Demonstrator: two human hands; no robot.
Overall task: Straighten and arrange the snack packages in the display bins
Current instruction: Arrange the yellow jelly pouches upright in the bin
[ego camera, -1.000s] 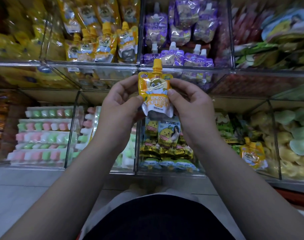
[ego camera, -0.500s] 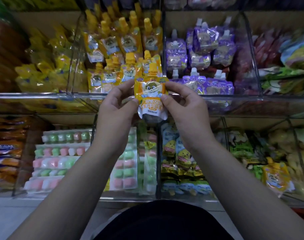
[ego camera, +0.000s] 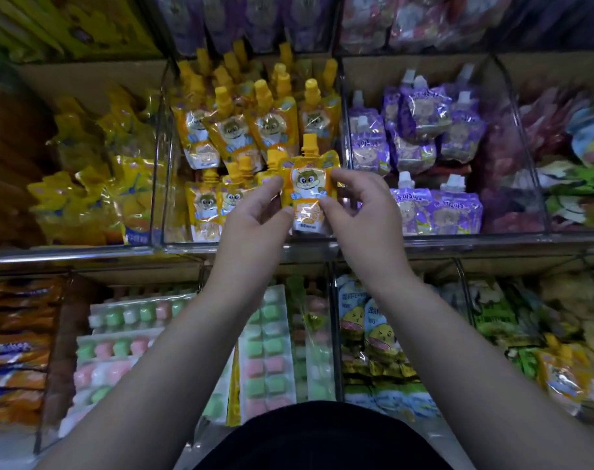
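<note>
Left hand (ego camera: 254, 218) and right hand (ego camera: 360, 212) pinch one orange spout pouch (ego camera: 308, 195) by its sides. It is upright at the front right corner of the clear orange-pouch bin (ego camera: 187, 244). Placement appears nearly complete, with release remaining. A similar stray pouch (ego camera: 563, 371) lies below and right of that bin.

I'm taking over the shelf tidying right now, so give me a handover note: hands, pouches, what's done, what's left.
Left hand and right hand: both pinch one orange spout pouch, upright, cap up, at the front right of the orange pouch bin.
Done: other orange pouches stand in rows there.
Left: release it in the front row; a stray orange pouch lies among green packets lower right, likely misplaced.
</note>
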